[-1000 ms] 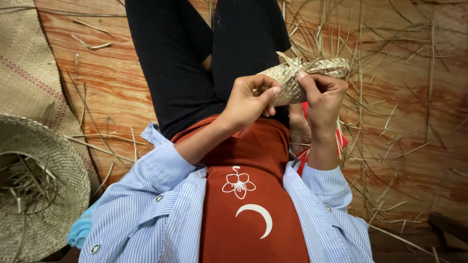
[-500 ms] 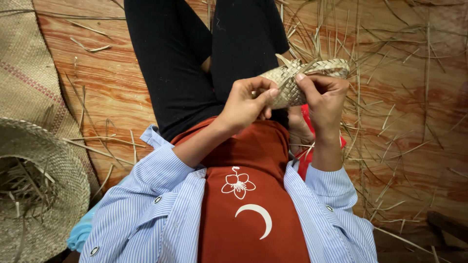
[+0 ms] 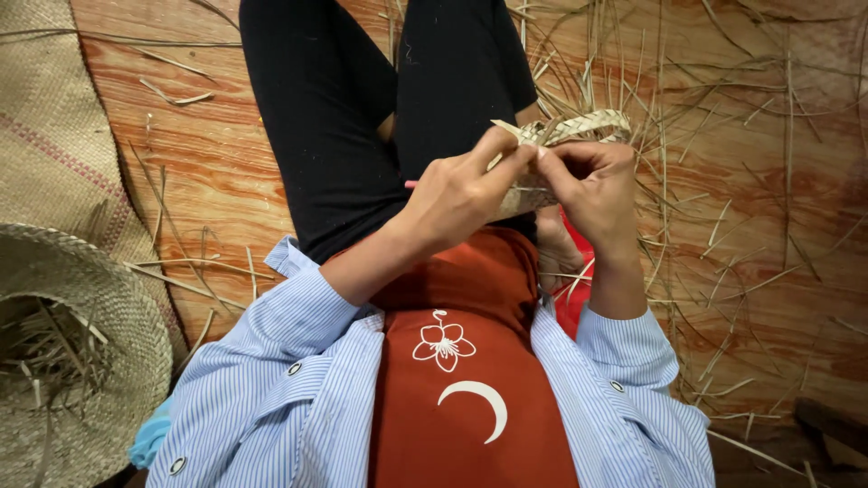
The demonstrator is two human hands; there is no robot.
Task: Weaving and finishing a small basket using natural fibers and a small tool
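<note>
A small piece of pale woven straw plaiting [image 3: 579, 126] is held above my lap. My left hand [image 3: 457, 194] pinches its near end between thumb and fingers. My right hand [image 3: 592, 190] grips the same piece from the right, fingers curled around it, thumb meeting the left thumb. Most of the lower part of the weave is hidden behind both hands. I sit on a wooden floor in black trousers, a rust-red top and a striped blue shirt.
Loose straw strands [image 3: 723, 181] lie scattered over the orange wooden floor [image 3: 217, 172], thickest to the right. A woven straw hat [image 3: 63, 352] with scraps inside sits at the lower left. A woven mat [image 3: 54, 136] lies at the upper left.
Both hands have drawn closer together on the woven piece, the thumbs now meeting at its near end. The piece has stayed at the same spot above my lap.
</note>
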